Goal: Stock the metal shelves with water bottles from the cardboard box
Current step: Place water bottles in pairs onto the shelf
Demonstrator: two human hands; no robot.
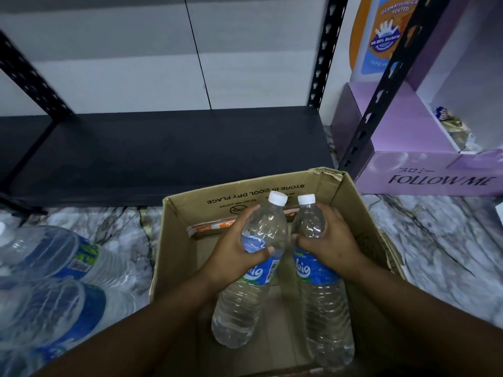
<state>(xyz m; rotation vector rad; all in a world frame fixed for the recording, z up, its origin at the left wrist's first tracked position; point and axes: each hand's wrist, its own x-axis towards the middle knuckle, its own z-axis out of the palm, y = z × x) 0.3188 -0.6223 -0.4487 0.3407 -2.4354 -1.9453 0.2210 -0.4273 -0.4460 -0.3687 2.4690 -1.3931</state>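
left hand [234,253]: wrapped around the upper part of the left bottle [249,270], thumb across the front just above the blue label, fingers curled around the far side near the shoulder. solid grip.
right hand [325,240]: same deal on the right bottle [318,273], fingers curled over the shoulder below the cap, thumb tucked in toward the middle.
bottles: both clear plastic with white caps and blue labels, caps pointing toward the top of the frame, bases toward the bottom. they sit side by side inside the box, nearly touching at the shoulders.
cardboard box [174,268]: open, lower centre of the frame, on the marble-look floor [435,240]. the inner far wall has upside-down print reading "STORE IN COOL DRY PLACE". an orange and white strip lies along the bottom by that wall.
metal shelf [163,148]: dark, low, just beyond the box across the middle of the frame, with perforated black uprights [324,50] at its corners.
shrink-wrapped pack [54,281]: more bottles lying on the floor at the left edge, pretty blurry.
purple carton [424,170]: right side of the frame beside the shelf, printed "FOLLOW ME".
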